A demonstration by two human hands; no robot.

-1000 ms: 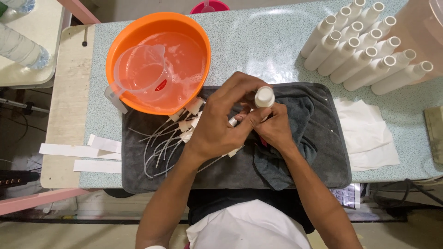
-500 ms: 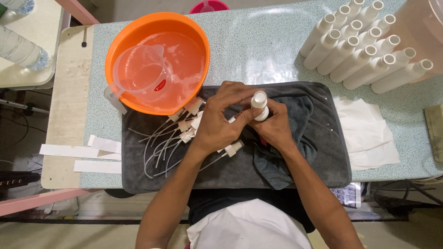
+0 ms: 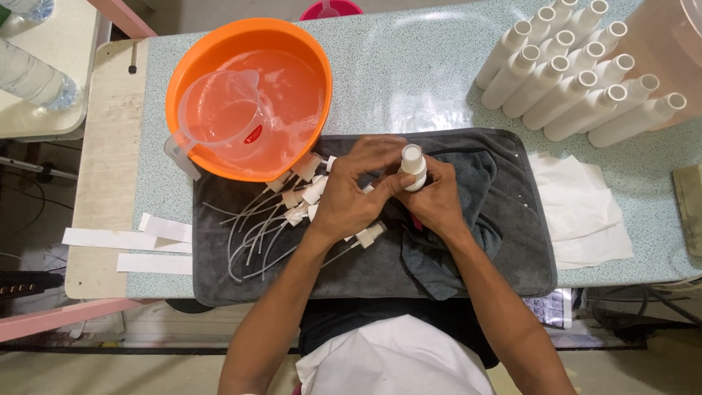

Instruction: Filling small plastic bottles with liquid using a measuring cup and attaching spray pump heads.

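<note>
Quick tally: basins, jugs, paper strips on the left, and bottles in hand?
Basin: 1
Jug: 1
Paper strips: 3
Bottle in hand: 1
Total: 6

Towel [image 3: 365, 271] spread on table [image 3: 409, 66], near edge. Basin [image 3: 248, 99] far left, overlapping towel's far-left corner; jug [image 3: 216, 117] inside basin. Spray pumps [image 3: 292, 208] piled on towel's left half, just near basin. Both hands mid-towel: left hand [image 3: 351, 194] touching right hand [image 3: 431, 201], small bottle [image 3: 413, 167] upright between them. Row of bottles [image 3: 578, 77] lying far right. Paper sheets [image 3: 581, 208] right of towel. Paper strips [image 3: 131, 245] left of towel.
</note>
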